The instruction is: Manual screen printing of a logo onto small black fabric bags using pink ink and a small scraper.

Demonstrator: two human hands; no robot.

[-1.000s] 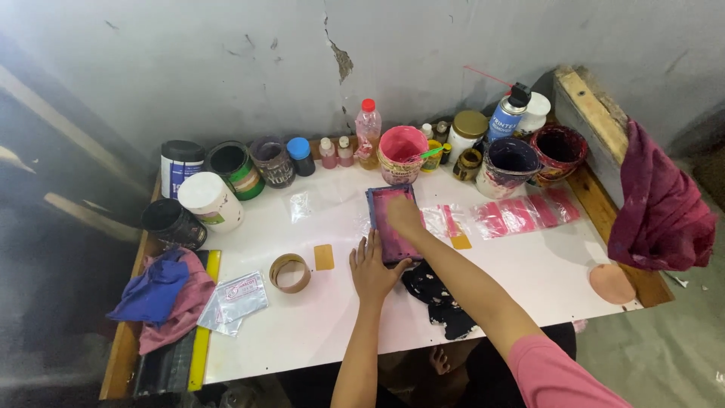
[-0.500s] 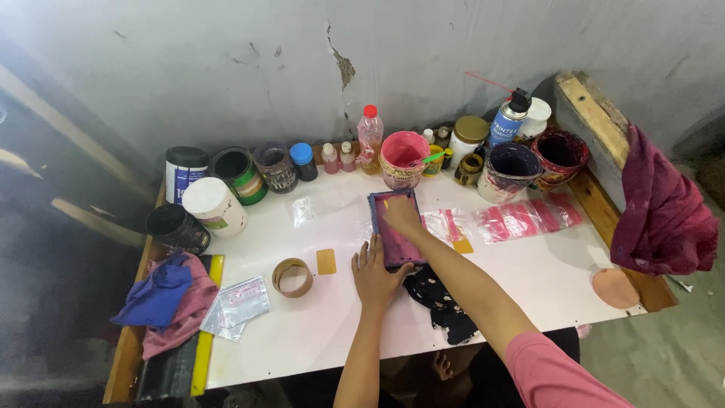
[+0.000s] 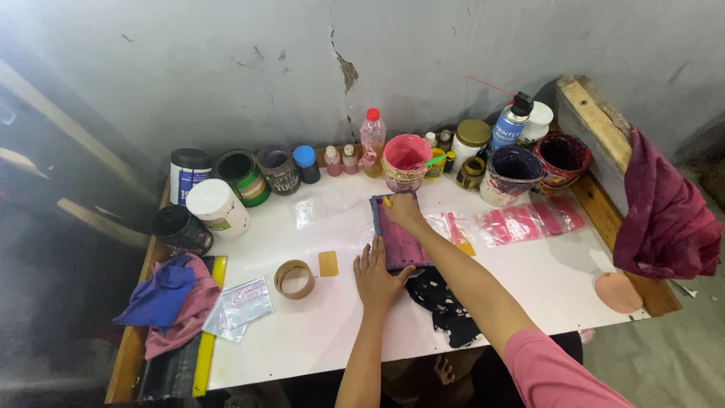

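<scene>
Pressing flat with spread fingers, the left hand (image 3: 375, 273) is steadying the pink-stained screen frame (image 3: 399, 236) at mid-table while the right hand (image 3: 402, 211), fingers curled, is resting on its far edge; the frame is risking a slip, smearing ink toward the black stained rag (image 3: 445, 302).

A blue-labelled spray can (image 3: 510, 127) stands at the wall; a clear labelled packet (image 3: 240, 304) lies front-left.

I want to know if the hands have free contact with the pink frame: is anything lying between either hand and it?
Nothing visible does. The right hand rests directly on the far end of the pink frame, and the left hand presses its near left edge. The black stained cloth lies beside the frame's near end, not under either hand.
</scene>
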